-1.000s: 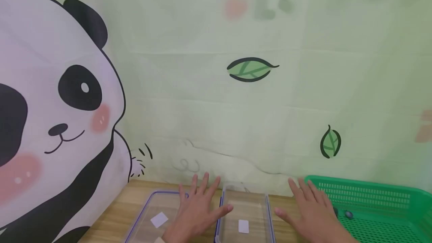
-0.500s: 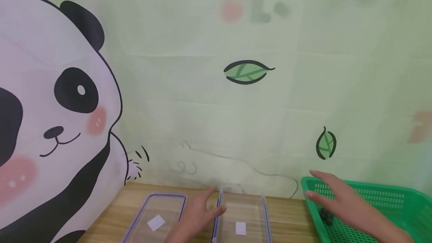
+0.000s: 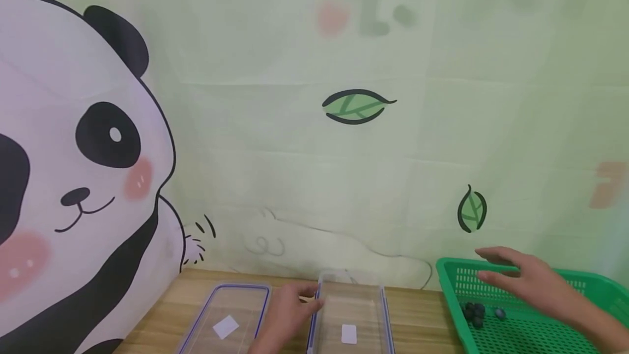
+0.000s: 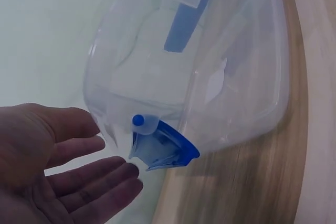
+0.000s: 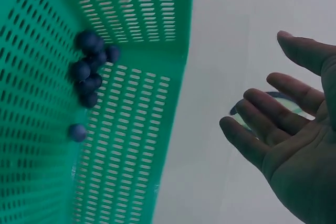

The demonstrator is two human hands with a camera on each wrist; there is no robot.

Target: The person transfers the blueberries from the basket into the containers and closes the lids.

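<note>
Where the tabletop (image 3: 417, 318) meets a hanging cloth (image 3: 265, 146) along its back edge, the following items are set out. Tabletop: pale brown, wood-grained. Cloth: pale green, lightly creased, printed with a large panda (image 3: 123, 206) and a green leaf (image 3: 356, 107), among other motifs.

Clear box (image 3: 351, 305): transparent plastic, rectangular, smooth-walled, rounded at the corners, with a blue latch (image 4: 168, 145); at the middle of the tabletop's back edge. Bears a small white label (image 3: 349, 334), any writing too small to tell.

Blue-rimmed piece (image 3: 243, 305): clear, rectangular, round-cornered, nearer the tabletop's left edge; whether lid or box, cannot tell. Carries a second white label (image 3: 226, 327), set askew, likewise unreadable.

Green basket (image 5: 123, 129): plastic, slotted walls, perforated base; toward the tabletop's right, by the back edge. Contents: round, dark blue berries (image 5: 80, 71) clustered beside the left wall, a lone berry (image 5: 77, 132) near them.

Left hand (image 3: 282, 313): at the clear box's left side; grip slack, fingers parted, holding nothing; contact with the box cannot be told. Right hand (image 3: 533, 280): above the green basket, apart from the berries; grip spread, thumb well away from the fingers, holding nothing.
</note>
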